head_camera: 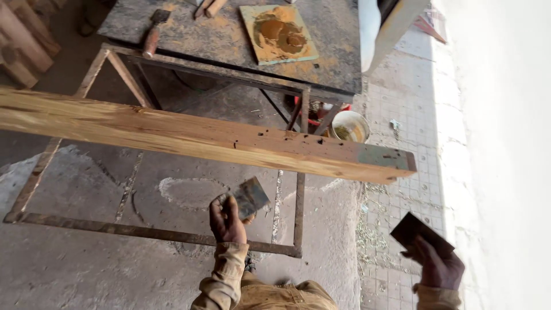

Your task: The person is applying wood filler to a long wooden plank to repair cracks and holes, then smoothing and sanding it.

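I see the left hand (pixel 227 221) with its grip closed on a small flat scraper blade (pixel 251 197), raised just below the long wooden beam (pixel 201 138), not touching it. The right hand (pixel 439 265), near right, has its grip closed on a second dark flat blade (pixel 414 228), well apart from the beam's painted end. The beam runs left to right across a rusty metal frame (pixel 143 231). On the far surface (pixel 321 46): a hammer (pixel 152 34) and a tile smeared with brown filler paste (pixel 279 33). A bucket (pixel 350 126) stands on the floor beneath.
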